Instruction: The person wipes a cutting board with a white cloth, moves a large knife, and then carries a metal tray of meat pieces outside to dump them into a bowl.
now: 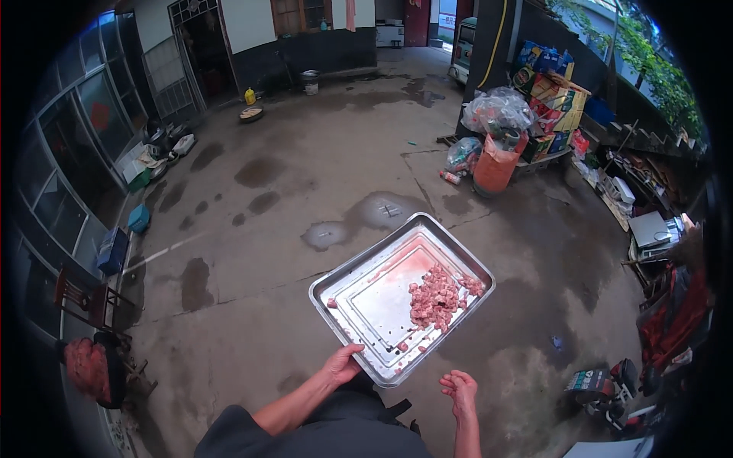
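Observation:
A rectangular stainless steel tray (366, 303) hangs tilted in front of me, gripped at its near left edge by my left hand (344, 364), thumb over the rim. Chopped raw meat (436, 300) is heaped towards the tray's right side, and small scraps with dark bits lie along the near edge. Reddish liquid streaks the far part of the metal. My right hand (460, 390) is off the tray, just beyond its near right corner, fingers loosely curled and partly apart. I see nothing in it.
Wet patches (385, 210) mark the concrete yard floor (257, 320). An orange bin (498, 163), bagged bottles (462, 153) and stacked cartons (555, 106) stand at the far right. To the left are a wooden chair (94, 297) and a blue crate (113, 251). A two-wheeler (607, 389) is at right.

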Tool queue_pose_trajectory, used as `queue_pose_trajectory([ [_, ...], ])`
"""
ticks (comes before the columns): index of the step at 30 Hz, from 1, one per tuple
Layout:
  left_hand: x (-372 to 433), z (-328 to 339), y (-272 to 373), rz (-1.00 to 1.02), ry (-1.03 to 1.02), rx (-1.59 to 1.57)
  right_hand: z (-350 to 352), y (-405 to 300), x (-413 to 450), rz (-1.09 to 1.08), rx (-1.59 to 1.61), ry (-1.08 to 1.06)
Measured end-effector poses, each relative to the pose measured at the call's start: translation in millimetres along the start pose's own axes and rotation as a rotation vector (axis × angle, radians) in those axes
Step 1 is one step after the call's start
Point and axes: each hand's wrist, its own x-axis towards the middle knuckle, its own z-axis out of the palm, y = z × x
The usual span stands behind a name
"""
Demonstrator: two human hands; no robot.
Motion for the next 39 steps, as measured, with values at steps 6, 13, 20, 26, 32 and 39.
queue_pose_trajectory([
  [6,193,103,39,0.031,-0.035,0.056,-13,-87,170,0.087,-0.004,0.038],
  [13,382,251,38,-0.063,-0.063,0.111,-87,-152,275,0.173,0.140,0.212],
  [20,562,379,-37,-0.128,-0.113,0.041,-160,-197,453,0.262,0.057,0.262],
  [26,677,455,-84,-0.188,-0.084,0.033,-214,-355,575,0.142,-0.207,0.216],
  [32,825,543,-114,-0.242,-0.111,0.155,-276,-453,704,0.045,0.088,0.289],
  [39,1020,709,-165,-0.423,-0.163,0.218,-333,-540,804,0.265,-0.011,0.407],
])
